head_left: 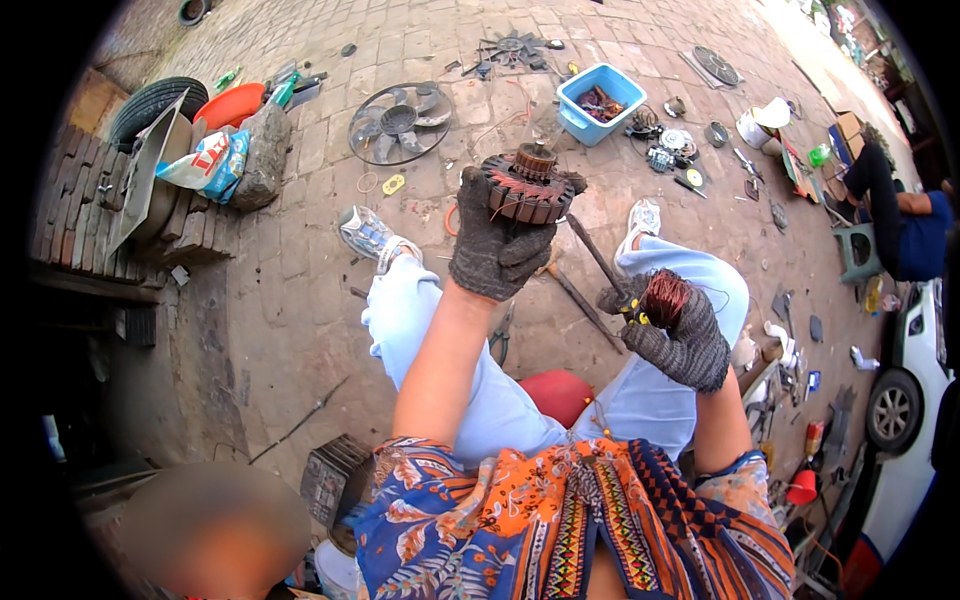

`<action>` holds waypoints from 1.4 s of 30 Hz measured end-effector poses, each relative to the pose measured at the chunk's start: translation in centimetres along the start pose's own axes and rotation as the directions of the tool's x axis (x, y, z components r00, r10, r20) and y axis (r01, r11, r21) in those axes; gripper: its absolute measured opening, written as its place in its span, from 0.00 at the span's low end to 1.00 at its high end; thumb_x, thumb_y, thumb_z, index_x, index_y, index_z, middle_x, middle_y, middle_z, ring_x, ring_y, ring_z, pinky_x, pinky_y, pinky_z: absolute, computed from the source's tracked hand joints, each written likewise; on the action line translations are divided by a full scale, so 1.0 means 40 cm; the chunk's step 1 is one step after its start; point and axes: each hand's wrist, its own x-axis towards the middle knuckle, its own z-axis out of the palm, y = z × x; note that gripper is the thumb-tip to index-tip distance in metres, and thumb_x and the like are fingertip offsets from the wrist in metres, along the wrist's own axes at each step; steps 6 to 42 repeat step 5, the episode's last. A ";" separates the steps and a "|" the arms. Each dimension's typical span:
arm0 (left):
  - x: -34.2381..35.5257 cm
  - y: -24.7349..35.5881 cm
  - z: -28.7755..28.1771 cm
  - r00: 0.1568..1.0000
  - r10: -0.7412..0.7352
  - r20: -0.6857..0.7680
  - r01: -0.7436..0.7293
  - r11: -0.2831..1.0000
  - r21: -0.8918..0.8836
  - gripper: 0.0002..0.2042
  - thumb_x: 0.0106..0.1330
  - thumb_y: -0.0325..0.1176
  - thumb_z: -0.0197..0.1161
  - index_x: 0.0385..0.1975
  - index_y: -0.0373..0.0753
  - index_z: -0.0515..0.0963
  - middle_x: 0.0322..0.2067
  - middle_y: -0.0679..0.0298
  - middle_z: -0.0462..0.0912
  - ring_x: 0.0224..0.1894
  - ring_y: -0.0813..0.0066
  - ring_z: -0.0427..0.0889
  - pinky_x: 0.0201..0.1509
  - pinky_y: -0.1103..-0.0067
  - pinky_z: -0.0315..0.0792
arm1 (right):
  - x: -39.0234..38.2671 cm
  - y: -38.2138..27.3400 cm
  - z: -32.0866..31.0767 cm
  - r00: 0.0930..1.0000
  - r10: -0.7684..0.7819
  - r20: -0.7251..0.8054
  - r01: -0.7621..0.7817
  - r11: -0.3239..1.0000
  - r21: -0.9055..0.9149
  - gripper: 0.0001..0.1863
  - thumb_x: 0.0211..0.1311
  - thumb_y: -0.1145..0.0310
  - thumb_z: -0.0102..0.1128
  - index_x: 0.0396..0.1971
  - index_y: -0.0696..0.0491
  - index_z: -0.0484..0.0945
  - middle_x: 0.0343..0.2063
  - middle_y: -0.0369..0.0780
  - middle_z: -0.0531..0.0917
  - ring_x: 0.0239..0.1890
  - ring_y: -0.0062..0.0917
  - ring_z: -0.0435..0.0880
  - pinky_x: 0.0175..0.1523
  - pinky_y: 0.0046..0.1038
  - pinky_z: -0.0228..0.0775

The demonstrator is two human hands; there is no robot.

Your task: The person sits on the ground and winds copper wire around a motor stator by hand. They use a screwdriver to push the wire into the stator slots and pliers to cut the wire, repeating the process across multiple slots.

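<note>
My left hand point(488, 252), in a dark knitted glove, is closed round a motor armature point(530, 192) with a slotted core and reddish copper windings, its commutator pointing up and away. Lower and to the right, my right hand point(688, 350), gloved too, grips a screwdriver point(594, 250) with a long dark shaft and a yellow and black handle. Its tip is at the armature's lower right edge; whether it touches cannot be told. A tangled bundle of copper wire point(665, 298) sits against the same hand, above the fingers.
Between my feet lie pliers point(503, 338) and a wooden-handled tool point(585, 305). Ahead are a fan wheel point(400, 120) and a blue basin point(602, 105) holding copper scraps. Motor parts point(672, 148) lie right of it. A person point(915, 225) sits far right, near a white car point(905, 400).
</note>
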 end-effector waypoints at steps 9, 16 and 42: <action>0.018 0.000 -0.053 0.992 -0.036 0.122 0.045 0.996 -0.075 0.45 0.53 0.69 0.51 0.57 0.32 0.58 0.32 0.60 0.75 0.09 0.82 0.61 0.07 0.86 0.59 | 0.018 -0.022 -0.020 0.985 0.168 -0.033 -0.169 0.985 -0.025 0.17 0.52 0.65 0.64 0.43 0.53 0.78 0.36 0.40 0.82 0.40 0.25 0.81 0.45 0.24 0.71; 0.018 0.000 -0.053 0.992 -0.036 0.122 0.045 0.996 -0.075 0.45 0.53 0.69 0.51 0.57 0.32 0.58 0.32 0.60 0.75 0.09 0.82 0.61 0.07 0.86 0.59 | 0.018 -0.022 -0.020 0.985 0.168 -0.033 -0.169 0.985 -0.025 0.17 0.52 0.65 0.64 0.43 0.53 0.78 0.36 0.40 0.82 0.40 0.25 0.81 0.45 0.24 0.71; 0.018 0.000 -0.053 0.992 -0.036 0.122 0.045 0.996 -0.075 0.45 0.53 0.69 0.51 0.57 0.32 0.58 0.32 0.60 0.75 0.09 0.82 0.61 0.07 0.86 0.59 | 0.018 -0.022 -0.020 0.985 0.168 -0.033 -0.169 0.985 -0.025 0.17 0.52 0.65 0.64 0.43 0.53 0.78 0.36 0.40 0.82 0.40 0.25 0.81 0.45 0.24 0.71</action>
